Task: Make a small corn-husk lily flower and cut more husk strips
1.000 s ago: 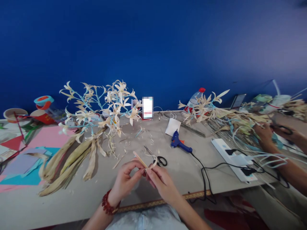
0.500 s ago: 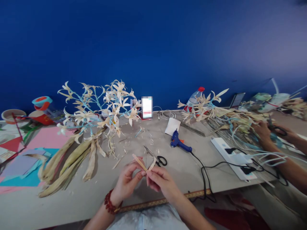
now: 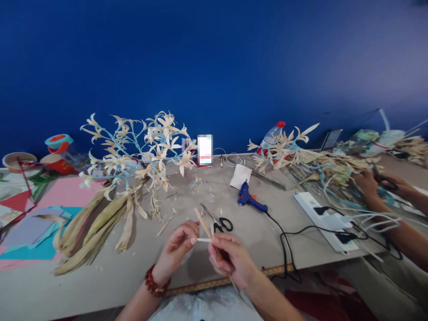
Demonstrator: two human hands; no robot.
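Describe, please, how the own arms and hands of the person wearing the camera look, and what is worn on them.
The left hand and the right hand wear no gloves. A dark red beaded bracelet circles the left wrist; nothing shows on the right one. The left forearm and right forearm have no sleeves in view.

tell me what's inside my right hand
The right hand holds a beige strip whose upper part sticks out past the grip. A white strip spans from this hand to the left hand. Whatever the grip covers can't be seen.
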